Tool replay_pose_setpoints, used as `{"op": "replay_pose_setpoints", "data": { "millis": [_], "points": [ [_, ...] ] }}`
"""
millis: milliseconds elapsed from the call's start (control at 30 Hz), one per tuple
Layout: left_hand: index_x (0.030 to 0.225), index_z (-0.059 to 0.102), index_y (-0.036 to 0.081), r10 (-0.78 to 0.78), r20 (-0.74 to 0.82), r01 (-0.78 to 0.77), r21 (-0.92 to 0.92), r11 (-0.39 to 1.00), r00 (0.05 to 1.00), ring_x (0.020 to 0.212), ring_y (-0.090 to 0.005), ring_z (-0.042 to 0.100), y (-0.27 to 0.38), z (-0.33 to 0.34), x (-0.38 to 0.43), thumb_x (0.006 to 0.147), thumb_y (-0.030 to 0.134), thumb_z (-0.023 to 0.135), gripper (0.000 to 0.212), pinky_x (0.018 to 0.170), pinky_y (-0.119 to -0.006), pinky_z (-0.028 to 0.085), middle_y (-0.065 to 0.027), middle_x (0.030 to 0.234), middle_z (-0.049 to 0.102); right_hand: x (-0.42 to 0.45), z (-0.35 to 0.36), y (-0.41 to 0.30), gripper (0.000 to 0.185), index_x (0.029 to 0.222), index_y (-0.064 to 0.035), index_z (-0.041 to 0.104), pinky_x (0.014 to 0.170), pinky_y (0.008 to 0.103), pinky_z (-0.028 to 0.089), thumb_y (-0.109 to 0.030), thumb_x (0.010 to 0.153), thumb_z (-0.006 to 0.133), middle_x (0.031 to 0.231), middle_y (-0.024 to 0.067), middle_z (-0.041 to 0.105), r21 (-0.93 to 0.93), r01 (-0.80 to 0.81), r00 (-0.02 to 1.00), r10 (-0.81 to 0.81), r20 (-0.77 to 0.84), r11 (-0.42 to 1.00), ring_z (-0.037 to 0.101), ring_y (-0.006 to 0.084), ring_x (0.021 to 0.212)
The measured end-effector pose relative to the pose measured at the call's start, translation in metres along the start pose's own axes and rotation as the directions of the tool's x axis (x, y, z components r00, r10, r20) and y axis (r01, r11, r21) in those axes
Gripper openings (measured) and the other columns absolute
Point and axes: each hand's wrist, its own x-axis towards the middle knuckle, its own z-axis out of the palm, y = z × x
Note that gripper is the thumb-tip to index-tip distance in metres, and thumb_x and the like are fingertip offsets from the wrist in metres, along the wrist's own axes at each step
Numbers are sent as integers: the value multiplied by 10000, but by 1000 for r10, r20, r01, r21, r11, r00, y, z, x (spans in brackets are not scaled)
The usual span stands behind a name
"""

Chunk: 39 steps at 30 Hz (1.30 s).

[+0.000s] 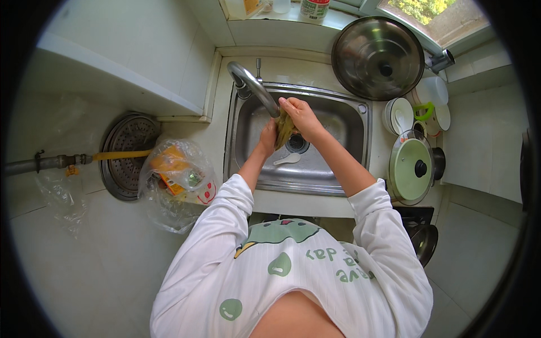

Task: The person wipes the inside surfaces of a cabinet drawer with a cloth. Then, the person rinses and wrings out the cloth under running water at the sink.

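Observation:
A limp yellow-brown cloth (pixel 285 126), perhaps a rag, hangs between my two hands over the stainless-steel sink (pixel 342 169). My right hand (pixel 301 116) grips its upper part, thumb and fingers pinched near the top. Along its left side my left hand (pixel 268 136) holds it too, the fingers partly hidden behind it. The curved faucet spout (pixel 258 91) ends right above the cloth. Below lie the drain strainer (pixel 297 144) and a white soup spoon (pixel 287 159) on the sink floor.
At the back right leans a big steel lid (pixel 377 58). Stacked bowls (pixel 398 115) and a green lidded pot (pixel 409 169) stand right of the sink. To the left are a clear plastic bag (pixel 177 181) of packets and perforated steamer trays (pixel 131 143). Bottles (pixel 315 9) line the sill.

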Motion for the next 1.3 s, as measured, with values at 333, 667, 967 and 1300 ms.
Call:
{"op": "replay_pose_setpoints", "data": {
  "millis": [333,667,967,1300],
  "points": [
    [1195,512,39,-361,-19,361,27,932,932,826,-250,648,-24,-15,-22,940,654,246,717,791,-375,512,-137,971,629,14,-5,9,269,757,-72,552,549,224,375,-278,910,633,714,-32,531,214,120,990,-99,-104,969,457,60,616],
    [1154,591,137,-278,22,217,-682,698,960,1026,-241,608,-21,-7,-2,916,538,507,474,858,-449,519,-64,1125,624,-24,-11,51,157,885,-87,686,858,413,428,-191,766,688,863,103,667,-730,602,788,-390,477,324,619,287,887],
    [1028,629,125,-540,46,413,-700,583,840,715,-157,597,-32,-19,5,845,258,689,234,633,-334,518,-42,901,614,105,-33,38,401,1180,-30,597,996,368,395,-90,785,557,1153,187,618,-581,238,955,-297,-6,778,556,321,1134],
    [1033,583,94,-580,-15,470,-569,675,814,628,-119,594,9,0,-21,834,116,687,225,664,-373,575,-63,918,644,174,-15,31,609,1396,-22,398,1094,359,299,-41,811,566,1421,186,428,-561,483,870,-443,219,672,380,313,1336]
  ]
}}
